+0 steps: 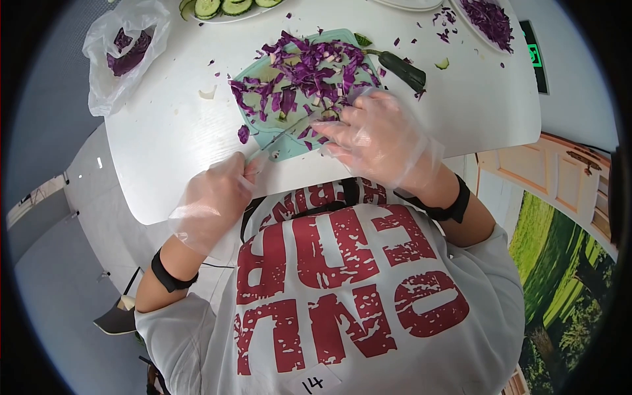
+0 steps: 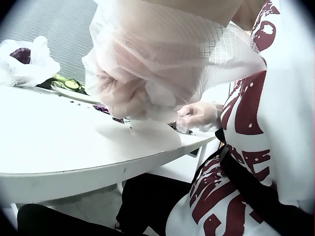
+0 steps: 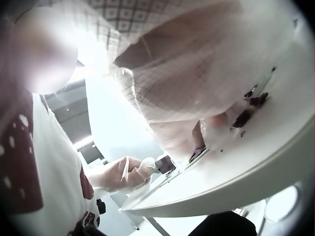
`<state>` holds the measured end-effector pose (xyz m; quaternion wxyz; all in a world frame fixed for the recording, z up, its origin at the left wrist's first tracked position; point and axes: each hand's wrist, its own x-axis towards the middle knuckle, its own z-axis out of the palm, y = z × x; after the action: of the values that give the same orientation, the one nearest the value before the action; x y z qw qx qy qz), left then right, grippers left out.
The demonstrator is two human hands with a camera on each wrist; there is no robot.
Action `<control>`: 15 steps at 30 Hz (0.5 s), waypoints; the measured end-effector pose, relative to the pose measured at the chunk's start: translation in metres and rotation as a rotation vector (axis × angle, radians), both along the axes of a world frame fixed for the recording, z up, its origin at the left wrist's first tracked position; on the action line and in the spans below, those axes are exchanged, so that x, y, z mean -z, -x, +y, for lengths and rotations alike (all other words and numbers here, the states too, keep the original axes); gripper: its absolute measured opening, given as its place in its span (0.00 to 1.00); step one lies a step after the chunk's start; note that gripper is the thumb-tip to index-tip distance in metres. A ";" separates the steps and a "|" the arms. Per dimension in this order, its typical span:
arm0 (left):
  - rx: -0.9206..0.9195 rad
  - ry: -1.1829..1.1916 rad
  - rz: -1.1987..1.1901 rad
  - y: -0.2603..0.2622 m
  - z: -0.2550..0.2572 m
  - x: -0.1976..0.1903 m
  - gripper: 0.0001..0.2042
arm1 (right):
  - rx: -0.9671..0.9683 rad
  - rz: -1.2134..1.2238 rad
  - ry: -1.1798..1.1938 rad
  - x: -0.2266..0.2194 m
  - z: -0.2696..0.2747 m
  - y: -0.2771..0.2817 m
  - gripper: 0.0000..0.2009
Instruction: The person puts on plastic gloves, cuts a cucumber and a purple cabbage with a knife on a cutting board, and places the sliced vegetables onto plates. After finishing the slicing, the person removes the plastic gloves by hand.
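Note:
Chopped purple cabbage [image 1: 319, 66] is spread over a pale green cutting board [image 1: 286, 150]. The left hand [image 1: 220, 191], in a clear plastic glove, grips the handle of a knife [image 1: 286, 133] at the board's near left edge; the blade points toward the right hand. That left hand [image 2: 142, 69] looks curled in the left wrist view. The gloved right hand [image 1: 385, 138] lies over the board's near right part, fingers extended to the cabbage bits by the blade tip. Whether they touch the blade is unclear. Its palm side is hidden.
A dark green cucumber piece [image 1: 403, 71] lies right of the board. Behind are a plate of cucumber slices [image 1: 236, 8] and a plate of shredded cabbage [image 1: 488, 25]. A plastic bag [image 1: 102, 89] with cabbage stands back left. Scraps dot the white table [image 1: 164, 145].

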<state>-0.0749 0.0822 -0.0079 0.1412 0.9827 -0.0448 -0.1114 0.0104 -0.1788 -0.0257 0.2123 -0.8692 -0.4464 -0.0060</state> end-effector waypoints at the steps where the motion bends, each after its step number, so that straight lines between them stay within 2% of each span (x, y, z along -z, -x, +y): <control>1: 0.001 0.007 -0.011 0.002 0.002 0.000 0.11 | -0.002 0.012 -0.004 0.000 -0.001 0.000 0.17; 4: -0.077 0.002 -0.010 0.004 0.003 -0.003 0.12 | -0.011 0.022 -0.076 0.003 -0.007 -0.005 0.17; 8: -0.043 0.009 -0.038 0.004 0.001 -0.008 0.14 | -0.016 0.018 -0.070 -0.003 -0.014 -0.010 0.17; 10: -0.016 0.018 -0.001 0.005 -0.001 -0.007 0.14 | -0.020 -0.043 -0.109 -0.001 -0.015 -0.011 0.17; 15: -0.039 0.016 0.062 0.004 -0.008 -0.006 0.13 | -0.034 -0.022 -0.088 0.001 -0.014 -0.008 0.16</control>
<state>-0.0793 0.0740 -0.0019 0.1527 0.9783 -0.0220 -0.1385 0.0182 -0.1933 -0.0270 0.2455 -0.8512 -0.4628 -0.0313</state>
